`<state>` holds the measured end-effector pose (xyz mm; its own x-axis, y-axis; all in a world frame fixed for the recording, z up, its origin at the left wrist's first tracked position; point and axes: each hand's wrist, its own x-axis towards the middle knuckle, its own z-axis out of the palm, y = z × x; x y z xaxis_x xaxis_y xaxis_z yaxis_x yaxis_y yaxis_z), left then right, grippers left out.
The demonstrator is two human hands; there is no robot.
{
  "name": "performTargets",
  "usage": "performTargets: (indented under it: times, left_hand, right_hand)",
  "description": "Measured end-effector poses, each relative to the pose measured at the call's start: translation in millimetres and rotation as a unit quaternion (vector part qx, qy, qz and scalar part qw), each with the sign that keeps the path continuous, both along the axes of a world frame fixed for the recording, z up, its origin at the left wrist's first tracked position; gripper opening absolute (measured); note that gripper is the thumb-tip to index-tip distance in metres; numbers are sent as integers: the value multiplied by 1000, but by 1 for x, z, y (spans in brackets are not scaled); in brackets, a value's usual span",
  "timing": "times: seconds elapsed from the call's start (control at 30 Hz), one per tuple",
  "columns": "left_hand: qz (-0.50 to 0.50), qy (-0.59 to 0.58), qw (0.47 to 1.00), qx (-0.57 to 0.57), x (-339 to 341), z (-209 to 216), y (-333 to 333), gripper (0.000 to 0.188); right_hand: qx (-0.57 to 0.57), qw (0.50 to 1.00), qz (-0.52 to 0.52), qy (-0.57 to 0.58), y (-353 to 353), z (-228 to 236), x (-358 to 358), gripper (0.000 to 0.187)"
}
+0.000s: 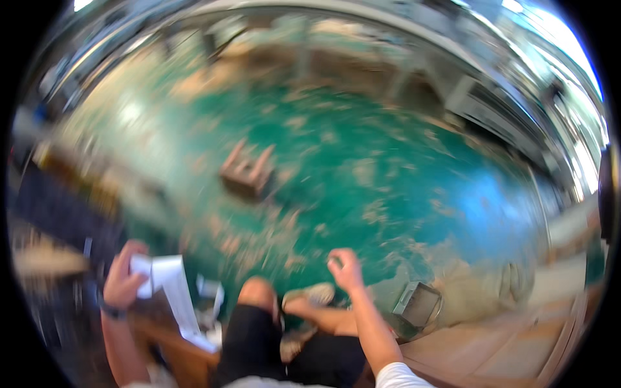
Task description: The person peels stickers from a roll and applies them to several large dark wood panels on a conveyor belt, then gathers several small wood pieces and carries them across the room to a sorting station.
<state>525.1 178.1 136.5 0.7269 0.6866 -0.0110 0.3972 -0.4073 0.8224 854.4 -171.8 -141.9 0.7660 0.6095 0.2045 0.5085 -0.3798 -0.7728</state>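
Observation:
At the lower left, my left hand [124,278] is closed on a white paper strip [176,299]. The strip bends over and hangs down toward a brown wooden edge [171,339] beside my leg. Out in front of my knees, my right hand [347,268] is raised over the green floor with its fingers curled in. Whatever it may pinch is too small and blurred to make out. A small white piece [211,291] lies near the hanging strip.
A small wooden stool [246,178] stands on the green floor [336,161], which is strewn with sawdust. To the right are an open box [417,304], a beige sack [482,291] and wooden panels [491,349]. A long machine [498,116] runs along the far right.

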Motion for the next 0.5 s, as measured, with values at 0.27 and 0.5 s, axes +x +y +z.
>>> performTargets:
  times: [0.27, 0.5]
  left_hand:
    - [13, -261, 913, -314, 400, -123, 87, 38]
    - [-600, 142, 787, -21, 503, 142, -61, 55]
  right_hand:
    - [-340, 895, -207, 199, -175, -40, 94, 30]
    - [-271, 819, -387, 326, -276, 146, 53, 28]
